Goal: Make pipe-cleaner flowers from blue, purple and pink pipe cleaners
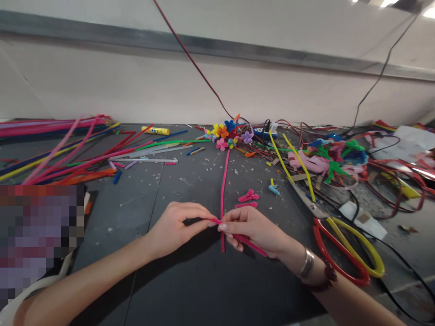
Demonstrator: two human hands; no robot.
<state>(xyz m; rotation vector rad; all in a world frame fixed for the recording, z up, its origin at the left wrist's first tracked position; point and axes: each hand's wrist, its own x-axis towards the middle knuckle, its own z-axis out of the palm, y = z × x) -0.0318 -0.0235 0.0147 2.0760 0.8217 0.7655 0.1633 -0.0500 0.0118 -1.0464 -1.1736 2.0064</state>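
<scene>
My left hand (176, 226) and my right hand (253, 226) meet over a dark table (190, 280), both pinched on one pink pipe cleaner (223, 185). The long stem of it runs away from me toward a cluster of small pipe-cleaner flowers (228, 134); a short end sticks out below my fingers and another piece slants under my right palm. Just beyond my right hand lie two small folded pink pieces (248, 197). A bracelet sits on my right wrist.
Large scissors with red and yellow handles (346, 246) lie right of my right hand. Loose pipe cleaners in many colours (68, 154) spread over the left. A yellow glue stick (155, 131), red wires and finished coloured shapes (335, 158) crowd the back right.
</scene>
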